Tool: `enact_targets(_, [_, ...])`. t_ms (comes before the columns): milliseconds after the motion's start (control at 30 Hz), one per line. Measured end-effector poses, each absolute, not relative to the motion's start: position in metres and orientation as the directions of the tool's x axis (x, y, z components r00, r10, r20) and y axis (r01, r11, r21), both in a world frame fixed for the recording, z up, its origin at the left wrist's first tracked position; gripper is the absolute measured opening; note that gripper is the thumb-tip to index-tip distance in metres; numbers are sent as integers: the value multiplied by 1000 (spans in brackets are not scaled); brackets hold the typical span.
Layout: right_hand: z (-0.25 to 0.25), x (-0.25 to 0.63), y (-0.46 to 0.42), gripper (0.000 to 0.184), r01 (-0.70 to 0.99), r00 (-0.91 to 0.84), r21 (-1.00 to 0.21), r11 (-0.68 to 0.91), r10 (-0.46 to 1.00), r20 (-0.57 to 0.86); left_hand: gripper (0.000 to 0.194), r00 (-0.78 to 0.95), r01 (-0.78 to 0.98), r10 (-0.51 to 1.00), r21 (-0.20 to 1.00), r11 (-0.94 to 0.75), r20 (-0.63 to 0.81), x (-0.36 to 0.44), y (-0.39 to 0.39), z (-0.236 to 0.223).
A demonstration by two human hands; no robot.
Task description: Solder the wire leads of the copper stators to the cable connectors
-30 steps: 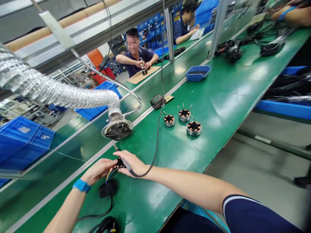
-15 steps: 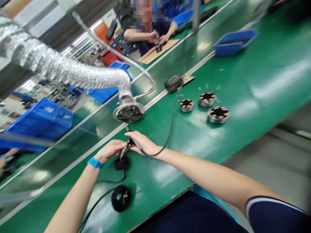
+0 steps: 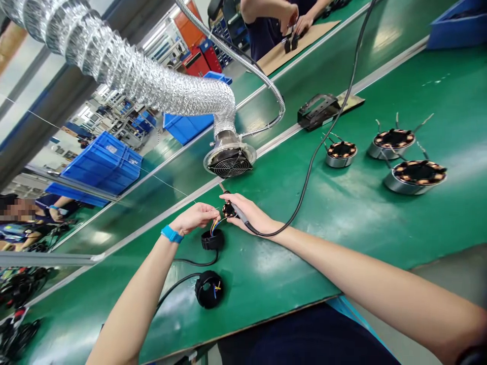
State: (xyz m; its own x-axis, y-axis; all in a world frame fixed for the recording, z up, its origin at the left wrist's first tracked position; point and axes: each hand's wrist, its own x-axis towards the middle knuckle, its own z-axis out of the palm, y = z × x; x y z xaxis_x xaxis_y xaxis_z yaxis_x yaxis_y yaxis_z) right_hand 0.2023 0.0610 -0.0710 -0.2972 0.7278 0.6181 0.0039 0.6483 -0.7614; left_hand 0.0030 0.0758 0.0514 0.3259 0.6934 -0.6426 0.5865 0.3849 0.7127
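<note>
My right hand [image 3: 254, 212] is closed round a soldering iron [image 3: 239, 213], whose tip points away from me and whose cable loops over the wrist. Against its fingers sits a small stator [image 3: 229, 209] with copper windings. My left hand [image 3: 196, 218], wearing a blue wristband [image 3: 172, 233], pinches at the ends of coloured wires [image 3: 214, 226] beside the stator. Those wires rise out of a black round housing [image 3: 212, 240] on the green bench. Nearer to me lies a second black housing [image 3: 209, 289] with coloured wire ends showing. A thin strand runs from the upper left towards my left hand.
A fume extractor [image 3: 230, 161] on a silver duct [image 3: 152, 76] hangs just beyond my hands. Three larger stators [image 3: 340, 153] with upright leads stand to the right. A black iron stand [image 3: 319, 111] is at the bench's back rail. Co-workers sit across the bench and at far left.
The view has shifted and sharpened, so the bench items appear larger and my hands sit farther right. Both hands keep the same hold at the stator and wires.
</note>
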Motion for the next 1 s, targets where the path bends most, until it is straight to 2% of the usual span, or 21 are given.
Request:
enact_targets(233, [-71, 203, 62, 71, 13, -282, -776, 631, 746, 603, 60, 251, 641, 774, 699, 317, -582, 5, 73, 45])
enact_targets(400, [-72, 203, 61, 70, 13, -293, -777, 629, 746, 599, 62, 195, 574, 781, 715, 399, -593, 2, 66, 39])
enact_targets(567, [-73, 201, 61, 68, 20, -293, -788, 615, 757, 584, 57, 297, 482, 705, 738, 472, -645, -1, 61, 40])
enact_targets(767, [-76, 199, 62, 67, 11, -282, -787, 616, 757, 589, 56, 330, 491, 687, 740, 460, -647, -2, 58, 43])
enact_targets(1000, [-73, 199, 61, 64, -11, -291, -794, 608, 758, 584, 63, 132, 500, 818, 750, 432, -559, 1, 53, 36])
